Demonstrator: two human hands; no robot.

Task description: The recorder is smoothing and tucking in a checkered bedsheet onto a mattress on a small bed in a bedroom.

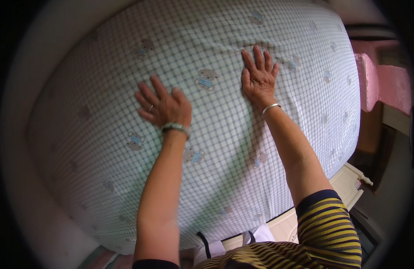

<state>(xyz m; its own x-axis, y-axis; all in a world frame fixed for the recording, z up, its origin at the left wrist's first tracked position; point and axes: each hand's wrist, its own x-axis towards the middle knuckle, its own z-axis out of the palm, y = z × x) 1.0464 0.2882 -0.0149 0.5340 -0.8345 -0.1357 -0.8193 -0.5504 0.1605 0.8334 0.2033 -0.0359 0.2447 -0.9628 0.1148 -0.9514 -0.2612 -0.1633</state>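
A checked bed sheet (220,117) printed with small bears covers the bed in front of me. My right hand (259,79) lies palm down on it, fingers spread, with wrinkles in the cloth around the fingertips. Left of it, my left hand (166,102) is spread palm down at the sheet and slightly blurred; whether it touches the cloth or hovers just above, I cannot tell. A ring and a green bangle (175,127) are on the left hand and wrist, and a silver bangle (271,107) circles the right wrist. Neither hand holds anything.
Pink covered furniture (378,82) stands beyond the bed's right side. A cream wooden piece with a turned knob (349,183) is at the lower right. White panelled wood (282,227) shows at the near edge, by my legs. A pale wall (32,101) runs along the left.
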